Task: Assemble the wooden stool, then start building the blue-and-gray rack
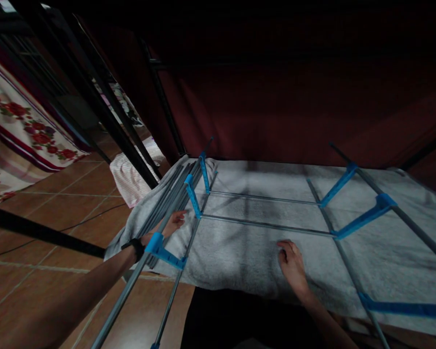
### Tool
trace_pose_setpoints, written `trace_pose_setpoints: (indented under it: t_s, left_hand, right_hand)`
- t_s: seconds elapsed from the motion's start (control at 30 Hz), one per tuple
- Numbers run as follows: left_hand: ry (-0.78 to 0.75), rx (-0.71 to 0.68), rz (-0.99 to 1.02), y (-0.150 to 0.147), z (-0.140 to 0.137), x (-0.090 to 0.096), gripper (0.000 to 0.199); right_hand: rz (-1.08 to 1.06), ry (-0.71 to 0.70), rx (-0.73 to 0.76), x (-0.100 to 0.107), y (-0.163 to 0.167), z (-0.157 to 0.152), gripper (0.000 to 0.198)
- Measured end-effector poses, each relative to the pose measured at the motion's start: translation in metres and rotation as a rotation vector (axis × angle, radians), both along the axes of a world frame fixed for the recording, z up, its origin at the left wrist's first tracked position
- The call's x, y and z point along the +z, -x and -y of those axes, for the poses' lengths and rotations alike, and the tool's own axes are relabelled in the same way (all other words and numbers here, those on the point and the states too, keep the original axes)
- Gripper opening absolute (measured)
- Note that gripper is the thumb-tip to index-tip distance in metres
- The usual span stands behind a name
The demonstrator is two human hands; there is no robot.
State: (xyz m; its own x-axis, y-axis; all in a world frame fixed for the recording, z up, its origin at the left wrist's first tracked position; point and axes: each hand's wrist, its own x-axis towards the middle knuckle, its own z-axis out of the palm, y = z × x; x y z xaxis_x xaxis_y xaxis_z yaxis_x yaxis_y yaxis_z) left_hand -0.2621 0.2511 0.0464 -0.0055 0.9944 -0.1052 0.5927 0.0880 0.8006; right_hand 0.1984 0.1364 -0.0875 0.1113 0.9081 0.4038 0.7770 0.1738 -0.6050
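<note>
A frame of grey metal tubes [265,224] joined by blue plastic brackets [365,216] lies on a grey blanket [236,264]. My left hand [173,223], wearing a dark wristband, reaches beneath the frame's left tube. Its fingers extend to the right, apart, next to a bundle of loose grey tubes [167,194], and I see nothing held in it. My right hand [291,261] hovers over or rests on the blanket, inside the frame and just short of the front cross tube. Its fingers are loosely bent and apart, with nothing in them.
A dark red curtain [276,111] hangs behind the blanket. Black metal posts [119,131] stand at the left. Beyond them are a floral cloth [32,126], a pale striped cloth [129,174] and a tiled floor [72,208] with a thin cable [90,216].
</note>
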Motion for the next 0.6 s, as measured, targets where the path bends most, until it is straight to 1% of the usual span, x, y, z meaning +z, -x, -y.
trace_pose_setpoints:
  t_s: [0.07,0.2,0.27,0.33,0.47,0.6]
  left_hand:
    - [0.074,-0.057,-0.025,0.001,-0.009,0.001,0.051]
    - [0.065,-0.12,-0.054,-0.002,-0.019,0.004,0.05]
    - [0.067,-0.159,-0.067,-0.005,-0.022,0.004,0.047]
    - [0.059,-0.192,-0.072,-0.008,-0.026,0.001,0.041]
    - [0.028,-0.282,-0.036,-0.015,-0.032,-0.008,0.025]
    - [0.036,-0.323,-0.041,-0.021,-0.038,-0.014,0.013]
  right_hand:
    - [-0.002,-0.002,0.013,0.001,0.0,0.001,0.032]
    - [0.004,-0.074,0.039,0.005,0.0,-0.001,0.035]
    - [0.04,-0.119,0.04,0.011,0.002,-0.008,0.037]
    - [0.096,-0.134,0.059,0.019,0.006,-0.018,0.037]
    - [0.196,-0.114,0.133,0.037,0.026,-0.047,0.037]
    - [0.316,-0.03,0.21,0.05,0.06,-0.072,0.035]
